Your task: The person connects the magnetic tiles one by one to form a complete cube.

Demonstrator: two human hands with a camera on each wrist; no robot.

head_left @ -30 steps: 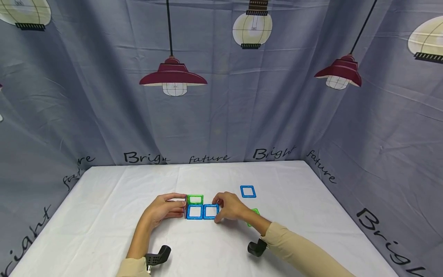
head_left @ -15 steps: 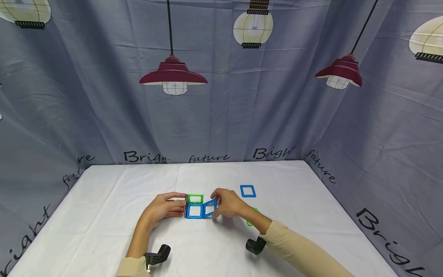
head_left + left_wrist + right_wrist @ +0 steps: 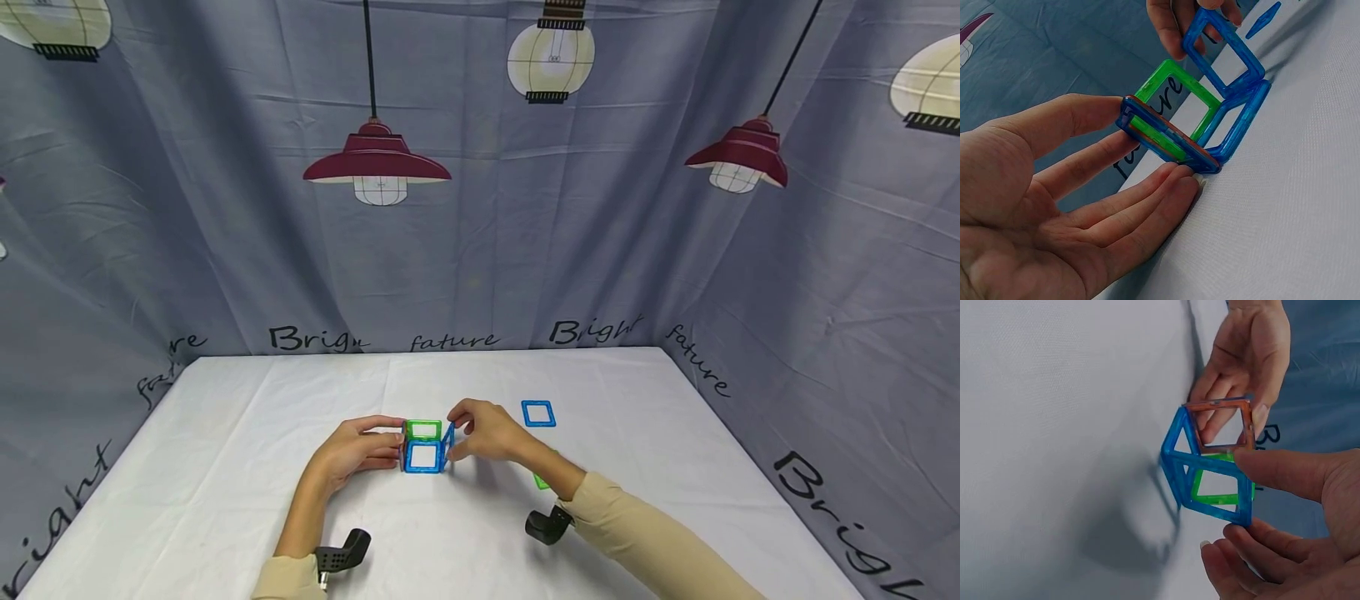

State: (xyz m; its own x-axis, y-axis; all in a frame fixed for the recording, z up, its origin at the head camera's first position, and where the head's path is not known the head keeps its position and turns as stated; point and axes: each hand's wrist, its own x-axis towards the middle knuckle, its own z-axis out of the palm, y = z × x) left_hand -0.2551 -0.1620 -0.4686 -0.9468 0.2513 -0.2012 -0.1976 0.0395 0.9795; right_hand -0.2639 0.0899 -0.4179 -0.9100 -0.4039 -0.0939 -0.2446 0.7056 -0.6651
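Note:
Square magnetic tiles form a small open structure on the white tablecloth. A blue tile [image 3: 423, 471] lies flat as the base, with a green tile [image 3: 423, 422] upright behind it. An orange tile [image 3: 1217, 405] with a blue edge stands along the left side. My left hand [image 3: 352, 454] rests its extended fingertips against that tile's outer side. My right hand [image 3: 491, 433] pinches another blue tile [image 3: 1210, 464] between thumb and fingers. This tile stands nearly upright at the base's right edge, its lower edge meeting the base.
A loose blue tile [image 3: 538, 404] lies behind and right of my right hand. Another green tile [image 3: 542, 482] sits partly hidden under the right forearm. A grey-blue curtain [image 3: 480, 275] hangs behind the white table [image 3: 420, 542].
My right hand has swung the blue tile up from flat on the table to nearly upright, moving left and up with it. The left hand has stayed in place.

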